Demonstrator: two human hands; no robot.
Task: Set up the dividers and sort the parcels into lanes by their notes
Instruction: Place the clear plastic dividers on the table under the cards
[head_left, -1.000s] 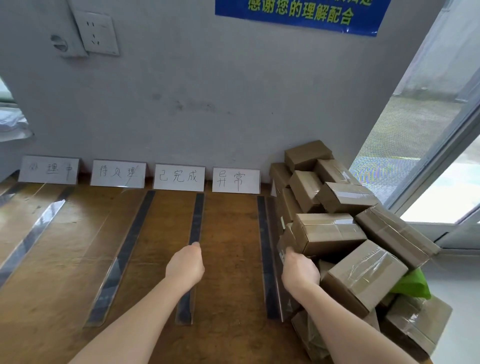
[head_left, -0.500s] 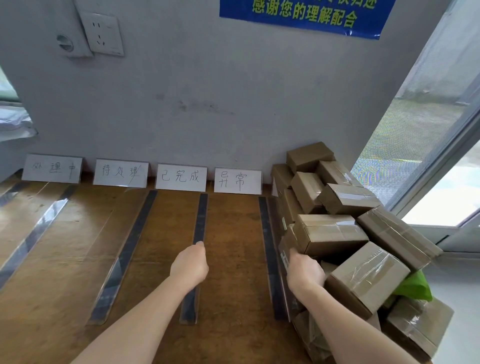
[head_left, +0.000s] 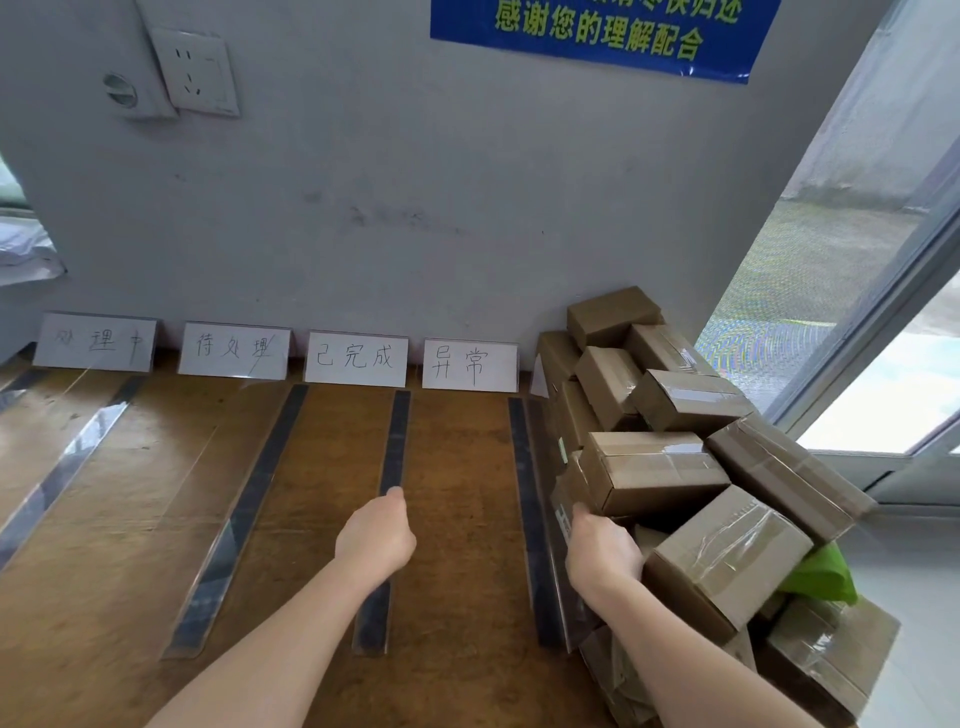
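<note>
Divider (head_left: 396, 441) left of parcel pile (head_left: 675, 467): left hand (head_left: 375, 540) fingers curled on it; right hand (head_left: 602, 553) fingers hidden. Hold it upright, draw parcels slowly.

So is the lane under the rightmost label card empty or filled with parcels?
Empty: the lane shows bare wood between two dividers; the parcels are heaped to its right.

Wooden table (head_left: 457, 457): clear dividers (head_left: 260, 467), label cards (head_left: 356, 358), parcel pile (head_left: 654, 467) at right.
</note>
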